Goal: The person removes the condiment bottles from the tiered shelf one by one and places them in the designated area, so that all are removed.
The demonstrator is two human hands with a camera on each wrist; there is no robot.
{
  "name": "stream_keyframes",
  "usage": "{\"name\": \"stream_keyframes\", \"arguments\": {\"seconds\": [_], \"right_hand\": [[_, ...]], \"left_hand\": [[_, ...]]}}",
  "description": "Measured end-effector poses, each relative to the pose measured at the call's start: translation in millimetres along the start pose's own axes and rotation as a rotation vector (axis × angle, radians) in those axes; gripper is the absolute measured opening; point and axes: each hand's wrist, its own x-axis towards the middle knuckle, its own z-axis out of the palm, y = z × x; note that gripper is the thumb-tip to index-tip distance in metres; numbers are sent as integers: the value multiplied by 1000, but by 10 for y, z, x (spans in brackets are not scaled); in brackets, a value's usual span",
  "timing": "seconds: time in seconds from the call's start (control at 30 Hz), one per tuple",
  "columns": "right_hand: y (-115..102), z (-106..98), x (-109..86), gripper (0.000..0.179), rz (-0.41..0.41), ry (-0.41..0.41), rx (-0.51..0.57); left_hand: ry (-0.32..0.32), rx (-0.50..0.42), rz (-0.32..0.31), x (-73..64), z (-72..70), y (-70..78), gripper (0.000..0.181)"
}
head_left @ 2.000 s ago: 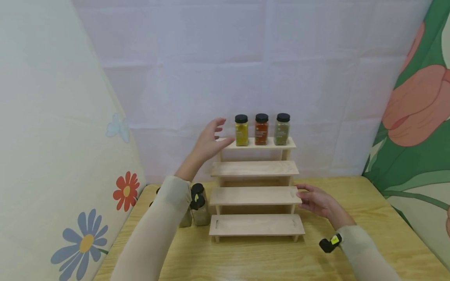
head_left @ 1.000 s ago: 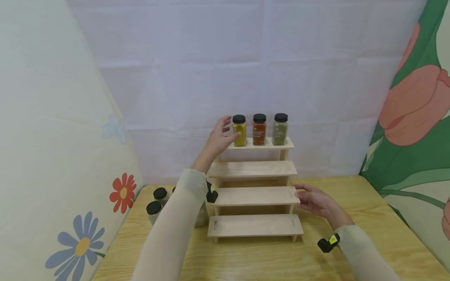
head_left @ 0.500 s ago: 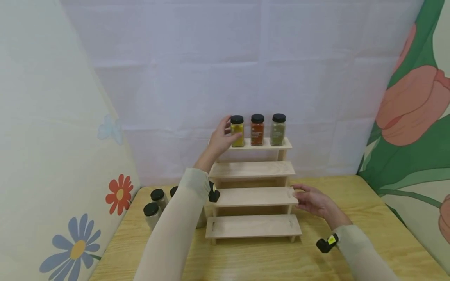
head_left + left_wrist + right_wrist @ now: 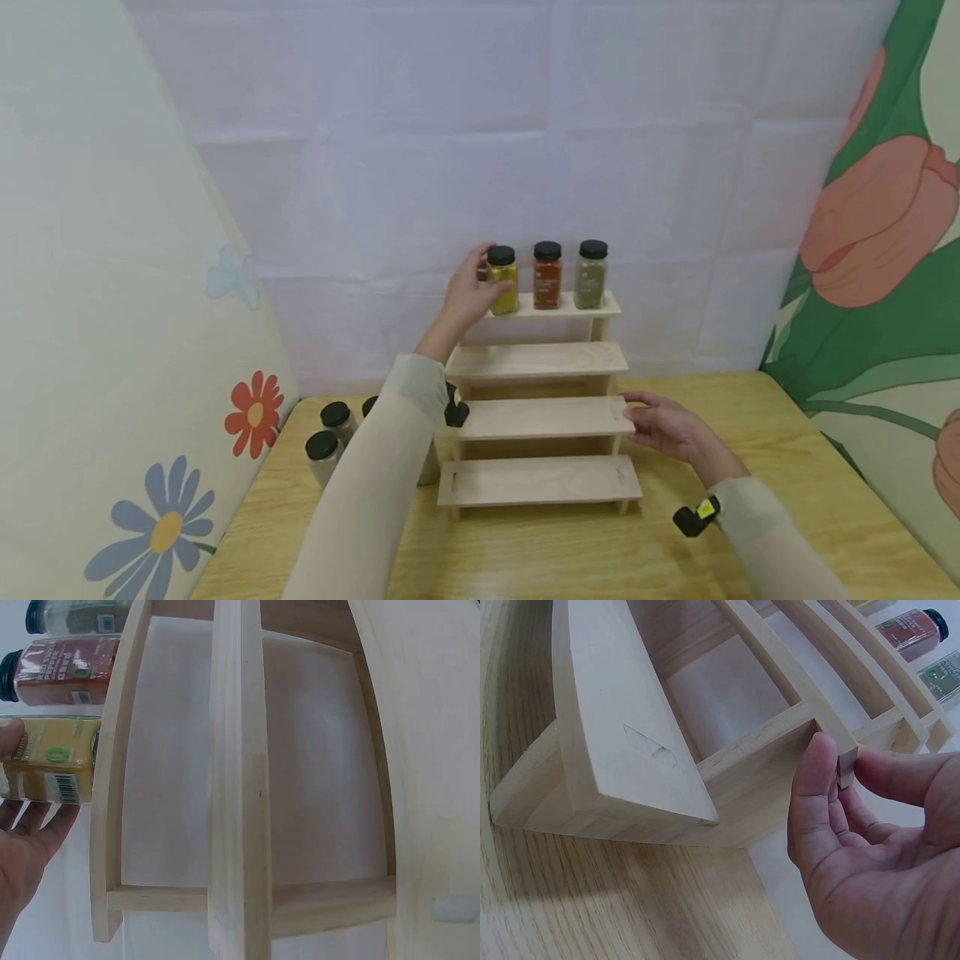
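At the left end of the top step, my left hand [image 4: 468, 296] holds a square glass spice jar of yellow powder [image 4: 503, 287] with a black lid. Thumb across its front, fingers behind; the jar leans slightly and its base is right at the step. Beside it stand a jar of red spice [image 4: 547, 277] and a jar of green spice [image 4: 591, 276], both upright. The wooden four-step display rack [image 4: 538, 358] stands on the table. Between thumb and fingers, my right hand [image 4: 885, 825] pinches the right end of the rack's second step from the bottom.
Left of the rack, several black-lidded jars [image 4: 324, 454] stand on the wooden table [image 4: 525, 550], partly hidden behind my left sleeve [image 4: 367, 483]. A white cloth backdrop [image 4: 390, 167] hangs close behind the rack, with flower-printed panels on both sides.
My left hand has moved right to the yellow jar and closed around it; the jar now leans a little. My right hand keeps its pinch on the rack. The head view has shifted slightly.
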Motion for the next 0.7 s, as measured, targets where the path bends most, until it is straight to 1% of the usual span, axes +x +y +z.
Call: {"name": "stream_keyframes", "arguments": {"seconds": [0.1,0.17,0.27,0.37,0.5,0.57,0.7], "right_hand": [[-6,5,-6,56,-2,-1,-4],[-8,8,-9,58,-4,-3,-3],[-8,13,-18,56,-11,-16,4],[-3,11,-23,53,-17,-27,12],[-1,15,-35,50,-26,-38,15],[3,17,-39,47,-29,-46,18],[6,23,-44,40,-22,-40,29]], "left_hand": [[20,-10,22,-43,-42,49,70],[21,-22,45,-84,-91,100,69],[10,-8,88,-150,-194,171,68],[-10,10,113,-229,-310,214,67],[-36,18,92,-370,-446,232,67],[-52,42,84,-457,-510,246,67],[-84,81,100,-618,-611,274,68]]}}
